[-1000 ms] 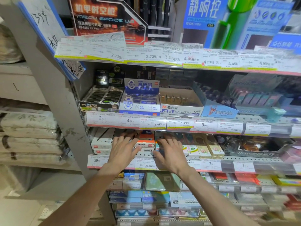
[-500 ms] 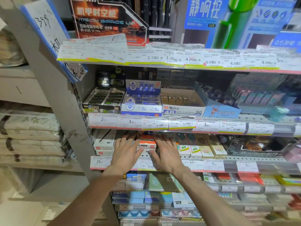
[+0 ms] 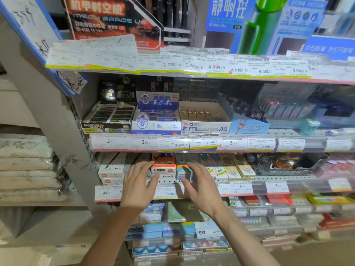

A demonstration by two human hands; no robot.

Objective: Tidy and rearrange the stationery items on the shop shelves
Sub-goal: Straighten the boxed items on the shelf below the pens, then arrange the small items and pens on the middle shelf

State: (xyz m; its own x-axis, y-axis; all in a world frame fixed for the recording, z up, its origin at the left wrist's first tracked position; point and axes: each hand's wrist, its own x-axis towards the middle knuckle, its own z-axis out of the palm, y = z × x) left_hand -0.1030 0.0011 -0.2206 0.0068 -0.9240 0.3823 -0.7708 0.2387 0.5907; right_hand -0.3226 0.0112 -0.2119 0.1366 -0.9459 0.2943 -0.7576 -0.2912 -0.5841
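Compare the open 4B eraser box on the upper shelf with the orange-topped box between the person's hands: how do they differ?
The 4B eraser box is open-topped, showing rows of erasers; the orange-topped box is closed. The eraser box is white, wider, and sits untouched a shelf higher; the orange-topped box sits between the left hand and right hand. Both face the shelf front.

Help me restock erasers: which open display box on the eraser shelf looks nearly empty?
The white M&G 4B eraser box, third from the left. Only one row remains at its back; the black box and blue-white box beside it look full.
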